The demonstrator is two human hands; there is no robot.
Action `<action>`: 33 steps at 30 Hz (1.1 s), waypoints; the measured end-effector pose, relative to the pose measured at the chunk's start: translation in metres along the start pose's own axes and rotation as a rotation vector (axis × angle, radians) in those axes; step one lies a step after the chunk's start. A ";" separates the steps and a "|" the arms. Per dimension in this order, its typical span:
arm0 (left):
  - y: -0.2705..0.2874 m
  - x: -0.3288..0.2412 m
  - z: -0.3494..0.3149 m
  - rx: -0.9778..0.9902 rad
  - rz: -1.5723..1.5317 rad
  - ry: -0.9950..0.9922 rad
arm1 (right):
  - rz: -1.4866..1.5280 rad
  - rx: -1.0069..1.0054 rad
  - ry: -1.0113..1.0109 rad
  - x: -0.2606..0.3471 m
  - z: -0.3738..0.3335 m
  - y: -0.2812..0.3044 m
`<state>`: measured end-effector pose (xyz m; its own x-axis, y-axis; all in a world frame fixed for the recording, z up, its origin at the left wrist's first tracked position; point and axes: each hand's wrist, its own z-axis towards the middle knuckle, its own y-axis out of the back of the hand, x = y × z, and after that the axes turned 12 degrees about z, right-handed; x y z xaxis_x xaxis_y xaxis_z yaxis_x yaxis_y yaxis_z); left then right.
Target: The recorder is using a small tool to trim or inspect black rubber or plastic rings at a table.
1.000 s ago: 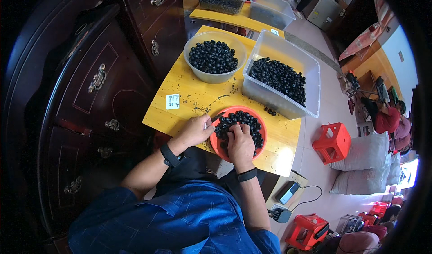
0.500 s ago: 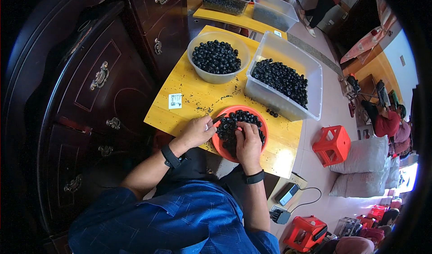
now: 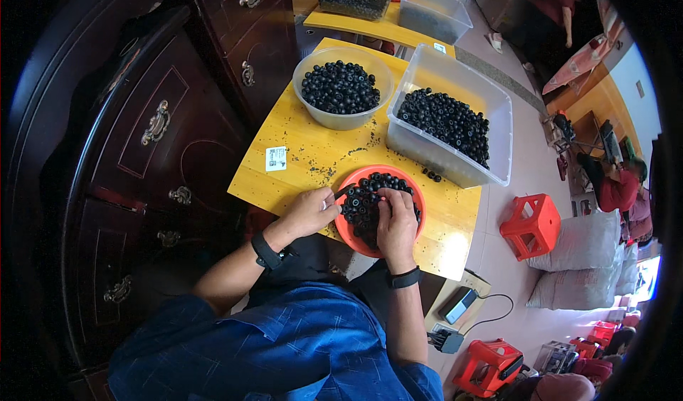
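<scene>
Head view: both hands busy in a dish of small dark round pieces.

Orange round dish (image 3: 416, 191) sits at the near edge of the yellow wooden table (image 3: 299, 163), heaped with glossy black beads (image 3: 366, 198). Right hand (image 3: 396, 220) lies flat on the pile, fingers loosely curled over the beads; left hand (image 3: 307, 212) at the dish's left rim, fingertips pinched together on something too small to make out. Behind: a round pale bowl (image 3: 341, 120) and a clear plastic tub (image 3: 462, 81), both holding more. White sticker (image 3: 275, 158) near the left edge, dark crumbs scattered about. Carved dark cabinet (image 3: 142, 131) crowds the left side.
</scene>
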<state>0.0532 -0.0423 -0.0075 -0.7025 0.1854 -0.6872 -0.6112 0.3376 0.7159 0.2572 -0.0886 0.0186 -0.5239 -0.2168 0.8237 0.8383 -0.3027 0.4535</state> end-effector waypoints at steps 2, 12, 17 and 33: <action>-0.002 0.003 0.000 -0.010 -0.003 -0.002 | -0.002 -0.006 0.005 -0.002 0.001 0.000; -0.003 0.004 0.000 -0.008 -0.021 -0.010 | -0.070 0.038 -0.041 -0.005 -0.003 0.002; -0.003 0.006 0.000 -0.001 -0.020 -0.013 | 0.229 -0.026 -0.102 -0.013 -0.001 0.007; -0.003 0.004 -0.005 0.011 -0.054 0.016 | 2.062 -0.272 -0.821 -0.032 -0.004 0.045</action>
<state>0.0507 -0.0470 -0.0120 -0.6747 0.1517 -0.7224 -0.6441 0.3571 0.6765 0.3111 -0.0986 0.0116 0.9958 -0.0134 -0.0905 -0.0898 -0.3345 -0.9381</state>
